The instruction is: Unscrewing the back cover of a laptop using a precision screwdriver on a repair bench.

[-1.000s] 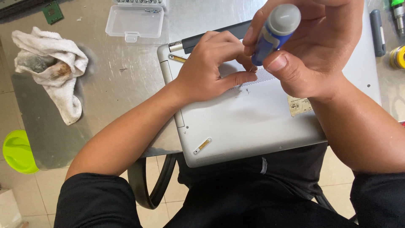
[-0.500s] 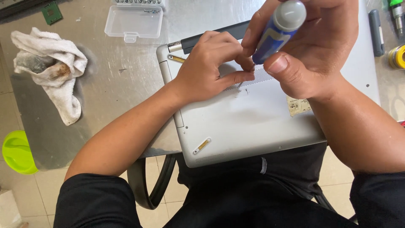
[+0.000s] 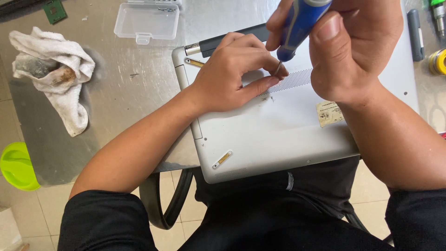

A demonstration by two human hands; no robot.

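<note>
Laptop (image 3: pixel 278 139), silver and turned bottom up, lies on a scratched metal table (image 3: pixel 121 97) with its near edge hanging over the person's lap. The right hand (image 3: pixel 353 51) is wrapped around a screwdriver (image 3: pixel 299 25) with a blue handle, thumb pressed along the grip and fingers closed behind it; the thin metal shaft slants down to the laptop's base beside the dotted vent strip (image 3: pixel 292 80). The left hand (image 3: pixel 232 74) rests on the base just beside that tip, its thumb and forefinger drawn together around the shaft's lower end, touching or nearly touching it; whether they pinch a screw there is too small to tell. A pale sticker (image 3: pixel 330 113) sits on the base to the right of the vent, and a small brass-coloured tab (image 3: pixel 223 159) lies near the front left corner. A black bar (image 3: pixel 232 41) runs along the laptop's far edge, partly hidden by the left hand. On the table to the left lies a crumpled white rag (image 3: pixel 51 69) with a brown stain, and beyond it a clear plastic box (image 3: pixel 146 21), lid shut. A green circuit board (image 3: pixel 55 10) shows at the top left corner. A green bowl (image 3: pixel 16 165) sits low at the left, off the table. At the far right are a grey pen-like tool (image 3: pixel 415 35) and a yellow roll (image 3: pixel 437 61).
</note>
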